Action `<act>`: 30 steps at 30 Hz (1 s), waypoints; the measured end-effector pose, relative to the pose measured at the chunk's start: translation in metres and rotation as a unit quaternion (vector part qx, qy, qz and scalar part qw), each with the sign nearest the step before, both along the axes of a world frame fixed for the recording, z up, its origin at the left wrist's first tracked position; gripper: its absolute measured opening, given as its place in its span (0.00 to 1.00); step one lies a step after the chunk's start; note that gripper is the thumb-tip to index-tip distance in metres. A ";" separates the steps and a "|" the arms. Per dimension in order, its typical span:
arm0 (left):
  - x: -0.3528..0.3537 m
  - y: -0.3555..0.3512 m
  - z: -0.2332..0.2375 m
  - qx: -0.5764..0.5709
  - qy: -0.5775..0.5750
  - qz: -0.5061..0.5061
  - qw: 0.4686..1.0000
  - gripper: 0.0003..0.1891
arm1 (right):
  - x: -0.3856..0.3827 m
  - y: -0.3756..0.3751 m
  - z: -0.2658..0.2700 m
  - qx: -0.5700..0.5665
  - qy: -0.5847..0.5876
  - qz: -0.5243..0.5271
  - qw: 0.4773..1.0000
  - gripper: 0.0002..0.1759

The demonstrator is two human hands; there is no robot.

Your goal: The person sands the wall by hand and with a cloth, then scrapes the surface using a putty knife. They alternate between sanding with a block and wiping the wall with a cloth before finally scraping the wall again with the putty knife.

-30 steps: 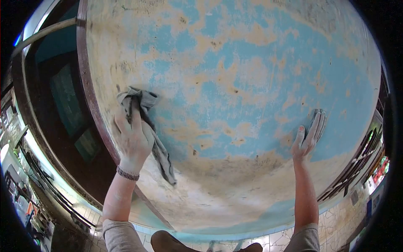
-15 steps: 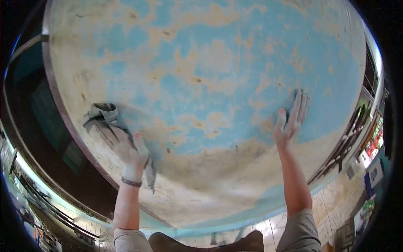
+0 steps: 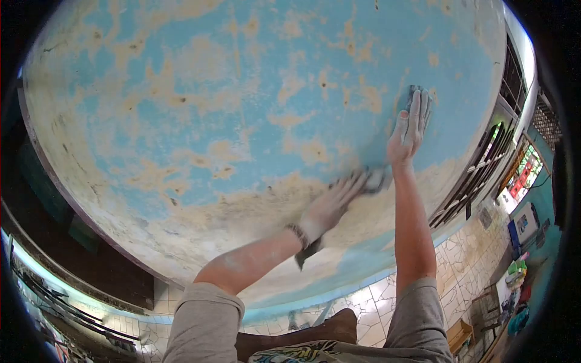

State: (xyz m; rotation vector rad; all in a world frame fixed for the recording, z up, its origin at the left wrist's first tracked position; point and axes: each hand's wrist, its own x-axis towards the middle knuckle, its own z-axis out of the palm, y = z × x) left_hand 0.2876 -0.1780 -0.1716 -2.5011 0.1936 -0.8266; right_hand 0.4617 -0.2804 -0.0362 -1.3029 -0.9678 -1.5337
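A large wall (image 3: 206, 66) fills the view, its blue paint worn through to beige patches. My left hand (image 3: 327, 212), dusted white, lies stretched across the lower wall and presses a grey cloth (image 3: 376, 179) against it. One end of the cloth hangs below the wrist; the hand is slightly blurred. Higher up on the right, my right hand (image 3: 408, 130) rests with its fingers extended upward over a small dark grey sheet (image 3: 414, 91), which looks like sandpaper. Most of that sheet is hidden under the fingers.
A dark opening (image 3: 60, 224) with a frame borders the wall on the left. Barred windows (image 3: 523, 172) stand on the right. Below is a cracked-tile floor (image 3: 454, 260), with a wooden box (image 3: 460, 336) and assorted items at the lower right.
My left hand has swept rightward across the wall with the cloth, ending near my right forearm. My right hand stays on the wall, appearing slightly higher as the view has shifted right.
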 end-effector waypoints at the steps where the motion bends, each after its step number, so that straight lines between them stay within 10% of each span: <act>1: -0.008 0.000 -0.029 0.119 0.026 0.030 0.992 0.31 | 0.001 -0.001 -0.001 0.003 0.003 0.005 1.000 0.27; 2: -0.021 0.002 -0.049 0.239 0.051 0.058 0.968 0.31 | 0.001 -0.002 -0.003 0.000 0.007 0.005 1.000 0.27; 5: -0.038 0.011 -0.056 0.086 0.044 -0.010 0.995 0.32 | 0.003 -0.003 -0.001 0.007 0.008 0.003 1.000 0.27; 7: -0.066 -0.001 0.047 -0.403 0.145 0.060 0.902 0.32 | 0.002 -0.002 -0.003 0.004 0.008 0.009 1.000 0.27; 9: -0.061 0.036 0.089 -0.079 -0.198 0.091 0.973 0.32 | 0.001 -0.003 -0.003 0.004 0.014 -0.001 1.000 0.27; 13: -0.142 0.087 0.242 -0.032 -0.496 0.200 0.844 0.30 | -0.002 -0.004 -0.002 0.001 0.012 -0.003 1.000 0.27; 15: -0.197 0.126 0.236 0.020 -0.392 0.433 0.811 0.32 | -0.002 -0.005 -0.001 0.003 0.000 -0.004 1.000 0.27; 20: -0.280 0.181 0.016 -0.182 -0.490 0.379 0.763 0.45 | -0.008 -0.002 -0.003 0.011 -0.006 -0.001 1.000 0.26; 22: -0.283 0.176 0.023 -0.249 -0.516 0.390 0.721 0.45 | -0.009 -0.004 0.001 0.012 -0.009 -0.007 1.000 0.26; 24: -0.284 0.177 0.085 -0.322 -0.533 0.351 0.699 0.45 | -0.009 -0.002 0.003 0.014 -0.009 -0.001 1.000 0.26; 30: -0.152 0.090 0.321 -0.159 -0.359 0.236 0.889 0.35 | -0.004 -0.007 -0.003 0.016 0.019 0.002 1.000 0.27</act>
